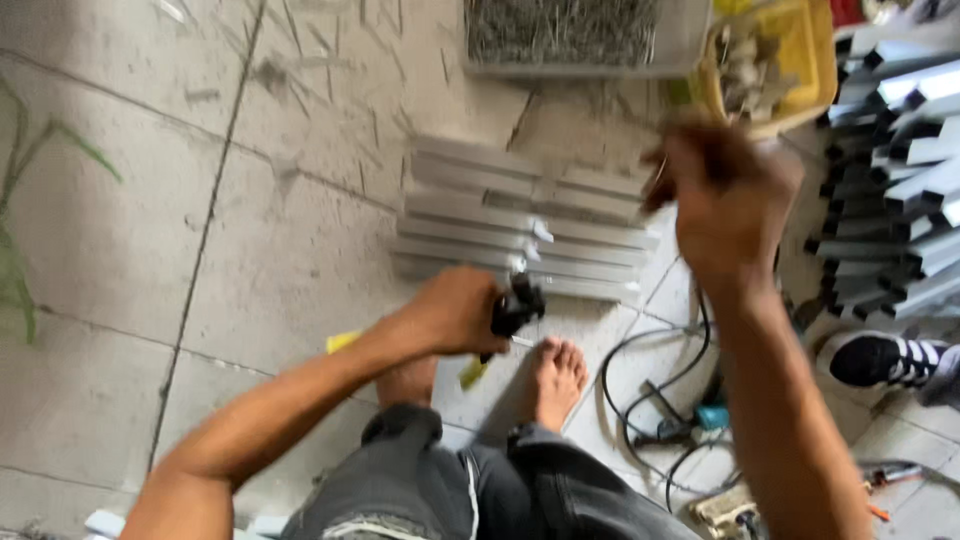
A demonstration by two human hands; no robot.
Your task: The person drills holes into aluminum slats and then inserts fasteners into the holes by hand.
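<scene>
My left hand (455,312) is closed around a small black tool (514,308) just above my bare foot (556,378), at the near edge of a row of grey metal strips (520,220) lying side by side on the floor. My right hand (725,205) is raised and blurred near a yellow tub (800,50) of small parts; its fingers are curled, and I cannot make out whether it holds anything.
A tray of nails or pins (560,35) sits at the top. Stacked grey profiles (890,160) lie at the right, beside another person's black-and-white shoe (880,360). Black cables (640,400) and a power tool (700,420) lie by my right leg. The tiled floor (150,200) stretches left.
</scene>
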